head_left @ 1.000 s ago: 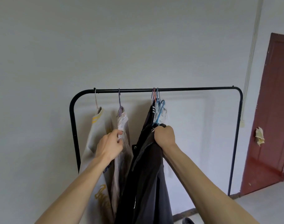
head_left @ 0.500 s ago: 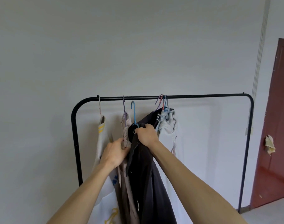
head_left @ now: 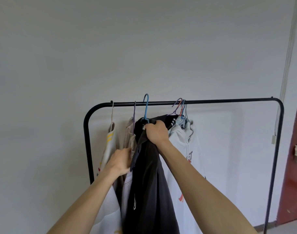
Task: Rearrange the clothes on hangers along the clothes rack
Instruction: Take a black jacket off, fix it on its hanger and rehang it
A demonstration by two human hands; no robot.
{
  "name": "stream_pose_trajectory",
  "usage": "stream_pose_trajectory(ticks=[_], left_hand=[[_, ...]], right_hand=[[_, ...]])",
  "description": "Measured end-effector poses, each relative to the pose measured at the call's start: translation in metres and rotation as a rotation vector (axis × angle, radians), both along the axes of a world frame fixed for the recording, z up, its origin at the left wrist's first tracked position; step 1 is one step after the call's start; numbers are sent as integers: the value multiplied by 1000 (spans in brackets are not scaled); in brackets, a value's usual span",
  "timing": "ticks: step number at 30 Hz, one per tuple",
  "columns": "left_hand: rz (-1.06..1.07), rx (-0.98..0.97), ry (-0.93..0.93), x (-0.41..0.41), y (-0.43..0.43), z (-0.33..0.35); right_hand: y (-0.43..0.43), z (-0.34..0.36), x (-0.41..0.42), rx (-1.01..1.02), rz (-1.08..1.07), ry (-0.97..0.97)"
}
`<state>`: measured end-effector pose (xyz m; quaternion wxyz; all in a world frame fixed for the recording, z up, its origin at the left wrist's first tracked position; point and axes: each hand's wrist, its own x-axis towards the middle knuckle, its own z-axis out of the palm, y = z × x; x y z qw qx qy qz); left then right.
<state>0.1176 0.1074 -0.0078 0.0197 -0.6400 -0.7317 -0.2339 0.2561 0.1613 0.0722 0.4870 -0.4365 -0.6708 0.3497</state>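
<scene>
Right hand (head_left: 156,133) clamps a black fabric jacket (head_left: 149,191) and its thin blue hanger (head_left: 146,108). Left hand (head_left: 120,162) grips a beige garment (head_left: 129,137).

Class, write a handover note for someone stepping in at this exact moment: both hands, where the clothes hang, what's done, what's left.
Right hand: grip on the black jacket at its blue hanger.
Left hand: holds the beige garment aside.
Rail: cream top far left, white hoodie bunched with other hangers mid-rail.
Done: jacket lined up between beige garment and hoodie.
Left: seat the blue hook, which pokes above the rail, then let go.
</scene>
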Motion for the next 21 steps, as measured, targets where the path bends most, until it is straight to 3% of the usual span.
stream_pose_trajectory(ticks=[7,14,19,21], left_hand=[[68,5,-203,-10,-6,0],[57,-59,-379,-19,4,-4],[60,283,-515,11,12,19],[23,222,-475,31,18,33]], right_hand=[[16,-16,-25,-162,29,-144],[24,-33,-25,-188,128,-64],[30,-42,-8,-223,308,28],[38,-43,3,-307,385,60]])
